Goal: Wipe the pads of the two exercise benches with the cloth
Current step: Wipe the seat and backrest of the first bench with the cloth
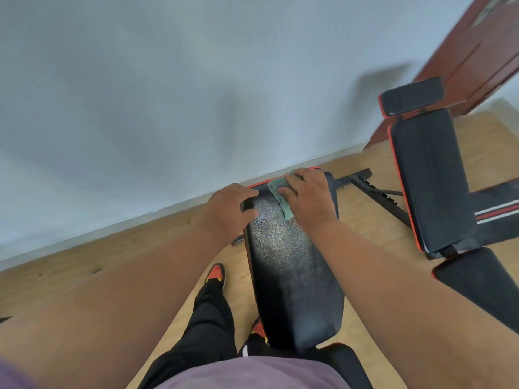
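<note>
— Where is the cloth [276, 192] sitting?

— At the far end of the near bench pad [289, 265], under the right hand [307, 196], whose fingers are pressing it flat. The left hand [230, 210] is gripping that pad's far corner.

— How is it handling?

— Soft and light, probably bunching; pressing with a flat palm is looking best.

A green cloth [276, 195] lies at the far end of the near black bench pad [289, 262]; second bench [429, 178] stands right.
</note>
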